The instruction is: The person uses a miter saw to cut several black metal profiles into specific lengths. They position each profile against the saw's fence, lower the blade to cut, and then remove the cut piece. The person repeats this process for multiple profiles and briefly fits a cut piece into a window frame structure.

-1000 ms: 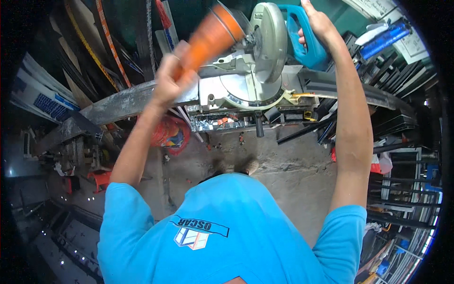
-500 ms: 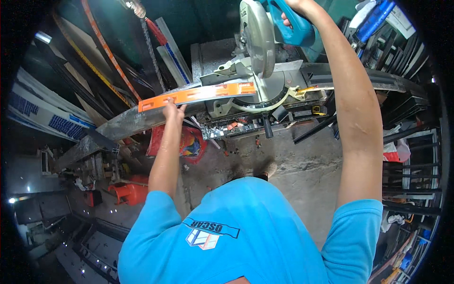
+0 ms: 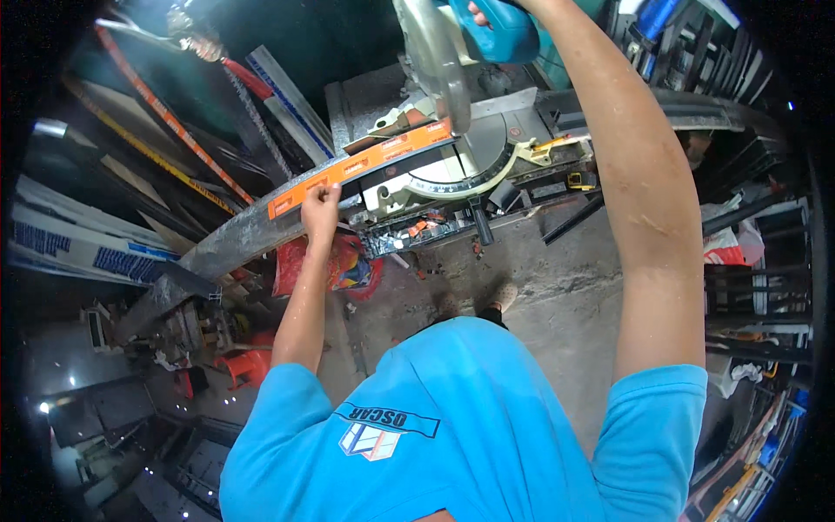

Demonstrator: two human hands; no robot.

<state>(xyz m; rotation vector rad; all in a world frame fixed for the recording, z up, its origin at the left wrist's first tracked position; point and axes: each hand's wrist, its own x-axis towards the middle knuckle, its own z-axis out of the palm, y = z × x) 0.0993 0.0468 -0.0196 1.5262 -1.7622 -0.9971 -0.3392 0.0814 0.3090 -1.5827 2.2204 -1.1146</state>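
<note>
My left hand [image 3: 321, 209] pinches the near edge of a long straight profile bar [image 3: 374, 157] with orange film on its face. The bar lies slanted over the left part of a miter saw's base, its right end close to the saw's clear blade guard [image 3: 450, 83]. The teal saw handle [image 3: 503, 33] is up at the top edge, where my right hand [image 3: 477, 14] is wrapped round it. Most of that hand is cut off by the frame, and the trigger is hidden. The round saw table [image 3: 483, 148] shows to the right of the bar.
A grey beam [image 3: 213, 239] extends left of the saw. Long profiles [image 3: 96, 235] lean at the left. A yellow tape measure [image 3: 581, 181] and small offcuts [image 3: 422, 228] lie in front of the base. A red bag [image 3: 300, 265] sits below; racks of bars [image 3: 757, 304] stand right.
The bar's right end has shifted back toward the fence, and its orange face shows more fully. My left hand has turned, fingers now on the near edge. The whole view has shifted somewhat.
</note>
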